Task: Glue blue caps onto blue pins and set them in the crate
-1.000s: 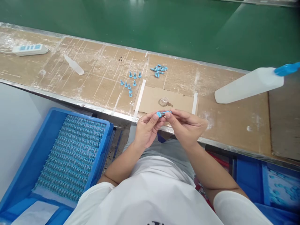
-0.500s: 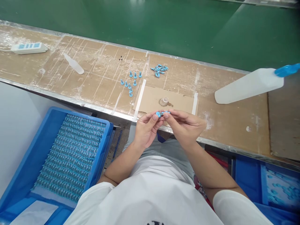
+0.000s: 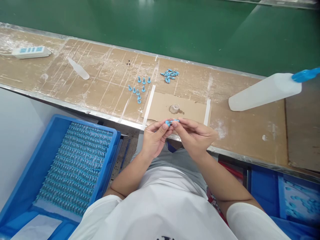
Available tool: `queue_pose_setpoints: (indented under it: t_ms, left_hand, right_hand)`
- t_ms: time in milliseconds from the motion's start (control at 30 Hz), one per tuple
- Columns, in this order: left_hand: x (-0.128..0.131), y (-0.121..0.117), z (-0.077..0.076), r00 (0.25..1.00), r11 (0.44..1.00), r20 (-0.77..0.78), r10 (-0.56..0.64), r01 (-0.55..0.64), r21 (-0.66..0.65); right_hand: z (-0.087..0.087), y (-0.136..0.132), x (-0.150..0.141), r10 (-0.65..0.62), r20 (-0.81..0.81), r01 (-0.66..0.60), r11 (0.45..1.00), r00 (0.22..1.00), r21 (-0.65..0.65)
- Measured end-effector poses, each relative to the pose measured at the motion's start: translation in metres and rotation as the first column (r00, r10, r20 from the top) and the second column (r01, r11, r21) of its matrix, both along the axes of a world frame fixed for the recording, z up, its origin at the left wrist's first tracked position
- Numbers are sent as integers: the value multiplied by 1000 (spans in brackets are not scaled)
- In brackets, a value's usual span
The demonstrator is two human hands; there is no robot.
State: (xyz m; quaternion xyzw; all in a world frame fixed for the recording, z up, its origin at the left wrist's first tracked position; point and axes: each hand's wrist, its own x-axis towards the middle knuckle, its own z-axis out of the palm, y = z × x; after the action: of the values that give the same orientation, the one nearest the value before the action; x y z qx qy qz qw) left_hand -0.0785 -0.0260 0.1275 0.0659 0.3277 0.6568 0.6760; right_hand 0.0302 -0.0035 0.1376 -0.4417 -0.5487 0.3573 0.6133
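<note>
the left hand (image 3: 153,141) pinches a round blue piece (image 3: 167,123) between thumb and fingers — nearly closed at the tips, the palm partly open. the right hand (image 3: 196,138) is closed to a pinch too, thumb against fingers, on a small blue piece (image 3: 177,120) just to the right of the left fingertips. the two pieces lie nearly in line, the line running crosswise from one hand's tips to the other's; whether they are joined i cannot tell, as the fingers cover the middle. each hand is nearest to its own piece.

just beyond both hands' fingertips is a small clear cup (image 3: 175,108) on a cardboard sheet (image 3: 160,105). farther out past the cup lies a loose heap of blue parts (image 3: 170,75); upright blue parts (image 3: 143,89) stand beyond the left hand, off to its left.
</note>
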Motion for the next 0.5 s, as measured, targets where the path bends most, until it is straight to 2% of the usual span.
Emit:
queue_pose_setpoints:
  t_ms: [267,500]
  left_hand:
    - [-3,-2,3,995,1000,-93,21,-21,6]
    - [-7,-3,3,997,999,-73,10,-7,37]
  right_hand:
    - [1,-1,3,44,70,-47,998,997,32]
    - [3,5,9,105,158,-125,984,982,126]
